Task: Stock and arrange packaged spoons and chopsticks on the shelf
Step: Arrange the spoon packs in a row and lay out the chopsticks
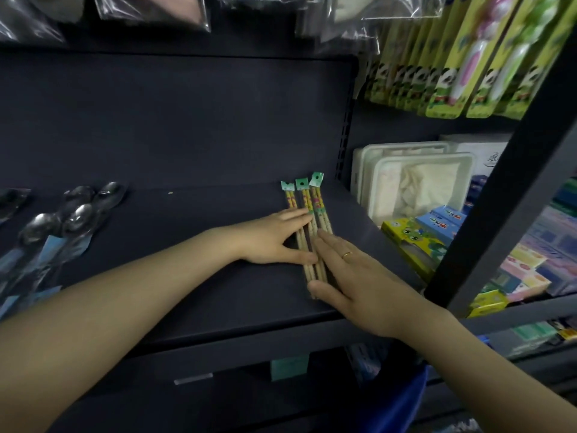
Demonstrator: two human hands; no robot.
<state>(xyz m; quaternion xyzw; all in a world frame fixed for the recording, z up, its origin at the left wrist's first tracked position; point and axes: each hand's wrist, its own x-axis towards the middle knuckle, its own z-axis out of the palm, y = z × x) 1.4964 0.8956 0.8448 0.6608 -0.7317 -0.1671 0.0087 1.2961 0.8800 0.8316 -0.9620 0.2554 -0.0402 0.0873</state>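
Squaring three green-tagged packets of wooden chopsticks (307, 220) between flat left hand (274, 242) and right hand (352, 276) on dark shelf (187, 245); next, nudging them parallel.

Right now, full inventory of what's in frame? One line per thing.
chopstick packs: three, wooden with green header tags, side by side at the right end of the dark shelf
spoon packs: several, count unclear, metal in clear wrap with blue cards, left end of the shelf
dark shelf: one, dark navy
green carded packs: a row, yellow-green, hanging upper right
white trays: two at least, next bay to the right
small boxes: several, yellow-green and blue, in front of the trays
clear bags: several, hanging along the top
left hand: flat, fingers straight against the packs' left side
right hand: flat, fingers straight on the packs, gold ring
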